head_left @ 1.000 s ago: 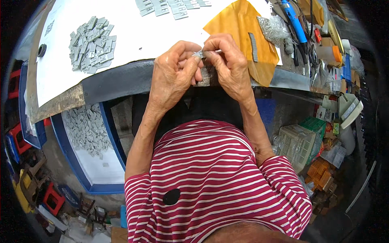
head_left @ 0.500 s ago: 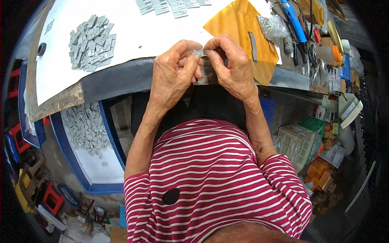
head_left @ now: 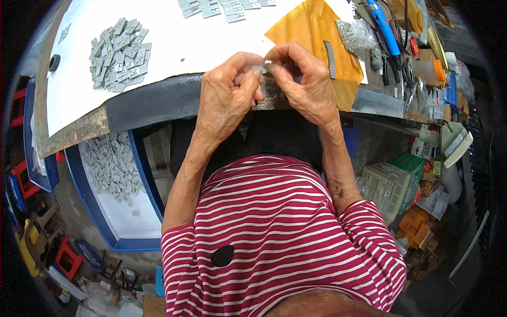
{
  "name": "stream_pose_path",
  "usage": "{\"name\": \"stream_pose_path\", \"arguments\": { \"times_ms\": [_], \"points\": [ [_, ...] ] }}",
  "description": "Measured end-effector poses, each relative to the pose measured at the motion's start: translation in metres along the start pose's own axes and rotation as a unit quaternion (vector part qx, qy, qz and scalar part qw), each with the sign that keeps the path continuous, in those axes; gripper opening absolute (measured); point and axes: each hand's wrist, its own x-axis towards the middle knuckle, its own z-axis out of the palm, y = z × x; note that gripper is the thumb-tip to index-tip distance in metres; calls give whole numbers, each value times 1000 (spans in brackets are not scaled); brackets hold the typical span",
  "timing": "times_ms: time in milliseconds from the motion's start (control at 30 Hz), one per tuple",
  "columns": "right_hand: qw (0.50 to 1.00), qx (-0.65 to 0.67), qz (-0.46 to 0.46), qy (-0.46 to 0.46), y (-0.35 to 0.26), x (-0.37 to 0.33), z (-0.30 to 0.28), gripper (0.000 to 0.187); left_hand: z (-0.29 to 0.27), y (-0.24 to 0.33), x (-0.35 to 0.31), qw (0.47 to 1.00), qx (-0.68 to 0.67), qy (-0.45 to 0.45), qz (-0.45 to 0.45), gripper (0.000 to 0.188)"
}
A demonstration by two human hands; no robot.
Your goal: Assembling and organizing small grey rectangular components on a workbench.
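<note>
Over the table's front edge, my left hand point(head_left: 226, 95) pinches a small flat grey piece point(head_left: 259, 68) between thumb and curled fingers. My right hand point(head_left: 309, 87) meets its right end, thumb and forefinger closed close together at the piece. Whether a second tiny part sits in those right fingertips is too small to tell. A heap of similar grey pieces point(head_left: 120, 55) lies on the white sheet point(head_left: 163, 37) left of my hands. More grey pieces point(head_left: 227, 8) lie in rows at the far side.
Right of my hands is a yellow envelope point(head_left: 296, 26) with a grey strip point(head_left: 329, 59) and a clear bag of small metal parts point(head_left: 349, 38) on it. A blue-handled tool point(head_left: 384, 26) lies beyond. Below the table at left stands a blue-rimmed tray point(head_left: 124, 244) holding many grey pieces.
My right hand has shifted slightly, its forefinger arching higher and its wrist a little to the right. The grey piece has tilted slightly in my left fingers, which stay nearly still.
</note>
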Motion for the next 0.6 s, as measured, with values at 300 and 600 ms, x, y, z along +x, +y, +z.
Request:
{"name": "stream_pose_path", "arguments": {
  "times_ms": [300,600],
  "points": [
    [997,55,54,-6,1,4,-3,15,0,-1,0,1000,7,-3,6,19],
    [992,93,84,9,0,2,0,15,0,4,-1,1000,-6,-15,-16,21]
  ]
}}
